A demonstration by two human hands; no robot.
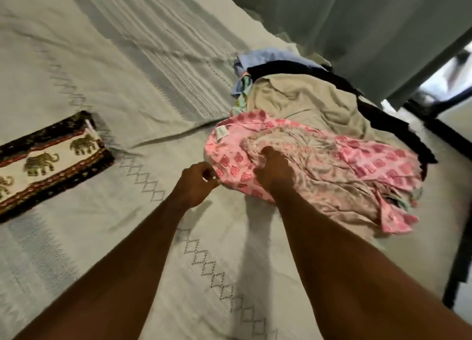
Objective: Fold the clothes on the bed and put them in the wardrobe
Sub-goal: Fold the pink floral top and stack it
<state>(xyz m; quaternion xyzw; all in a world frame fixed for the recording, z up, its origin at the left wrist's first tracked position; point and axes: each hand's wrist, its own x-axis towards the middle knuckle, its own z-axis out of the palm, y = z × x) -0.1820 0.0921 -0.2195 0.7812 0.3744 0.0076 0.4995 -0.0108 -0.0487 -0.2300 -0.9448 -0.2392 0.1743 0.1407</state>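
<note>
Pink garment (319, 166): lay atop the clothes pile (306, 102) at the bed's (127, 71) right edge. Right hand (274, 172): arm outstretched, fingers curled into bunched pink fabric. Left hand (196, 184): fingers curled, pinching the garment's near hem. Elephant-print cloth (48, 158): folded, well apart, left.

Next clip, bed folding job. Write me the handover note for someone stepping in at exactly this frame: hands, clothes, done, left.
Left hand: pinching the near left edge of the pink patterned garment.
Right hand: fingers curled into the bunched middle of the same garment.
Clothes: unfolded pile at the right side of the bed, pink garment on top in front, then beige, dark and light blue pieces behind.
Done: one elephant-print cloth lies folded on the left.
Left: fold the pink garment and the rest of the pile, then carry everything to the wardrobe, which is not in view.
</note>
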